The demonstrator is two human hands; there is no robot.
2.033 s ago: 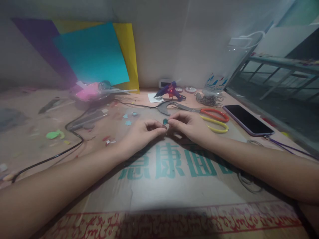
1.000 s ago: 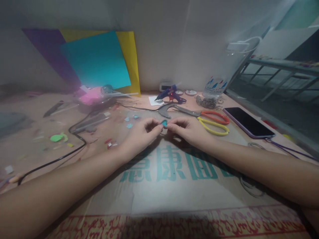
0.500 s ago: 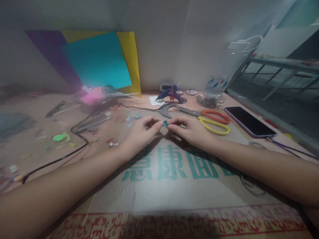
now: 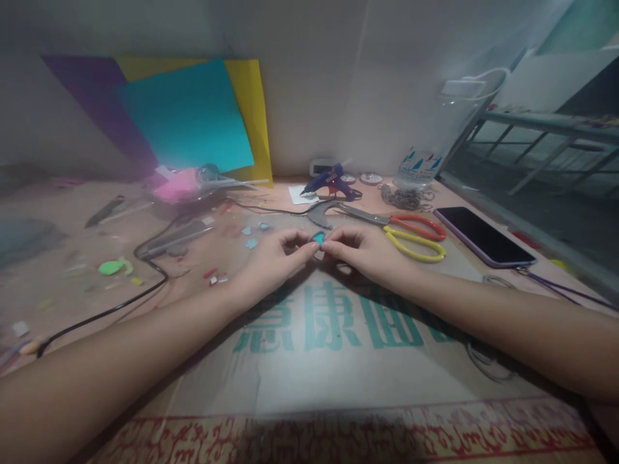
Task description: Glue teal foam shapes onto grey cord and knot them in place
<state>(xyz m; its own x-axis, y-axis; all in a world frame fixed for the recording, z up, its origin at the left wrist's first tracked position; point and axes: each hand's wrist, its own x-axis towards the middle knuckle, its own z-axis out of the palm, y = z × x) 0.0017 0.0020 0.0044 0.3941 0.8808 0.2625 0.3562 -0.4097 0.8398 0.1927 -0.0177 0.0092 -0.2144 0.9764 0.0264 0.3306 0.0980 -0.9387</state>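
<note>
Between my fingertips is a small teal piece (image 4: 318,238), which looks like cut foam or paper; its exact shape is partly covered. My left hand (image 4: 290,251) pinches it from the left, thumb and index finger closed. From the other side my right hand (image 4: 358,250) pinches it too, so the two hands almost touch. Both are held over the printed cardboard (image 4: 309,380). Just beyond my left hand lie small light-blue cut pieces (image 4: 251,243). Scissors (image 4: 367,216) with one orange and one yellow handle lie open behind my hands.
A purple glue gun (image 4: 331,182) with a lit red light rests on a white card (image 4: 300,195). Its black cord (image 4: 111,311) seems to run left. A phone (image 4: 483,236) and a clear cup (image 4: 420,161) are right. Coloured sheets (image 4: 188,119) lean on the wall.
The teal piece has turned between my fingertips and shows more of its flat face. Both hands keep their pinch in nearly the same place. The view has shifted slightly.
</note>
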